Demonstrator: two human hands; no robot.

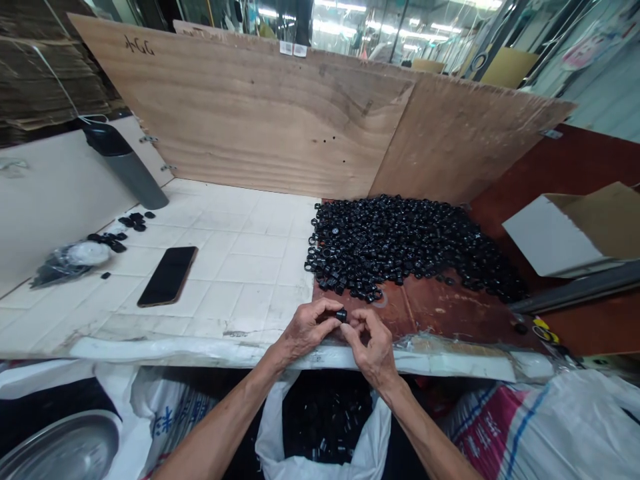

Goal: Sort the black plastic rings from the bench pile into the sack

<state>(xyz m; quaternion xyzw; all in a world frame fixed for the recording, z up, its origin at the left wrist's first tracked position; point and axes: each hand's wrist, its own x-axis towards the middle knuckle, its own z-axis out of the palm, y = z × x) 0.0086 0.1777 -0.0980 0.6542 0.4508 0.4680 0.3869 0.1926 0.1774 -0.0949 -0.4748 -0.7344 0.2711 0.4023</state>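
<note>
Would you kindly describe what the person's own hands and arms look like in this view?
The left hand and right hand are both ungloved, and no ring, watch or bracelet can be seen. The left forearm and right forearm are bare up to the picture's lower edge, with no sleeve in sight. The fingernails are too small to judge.
</note>
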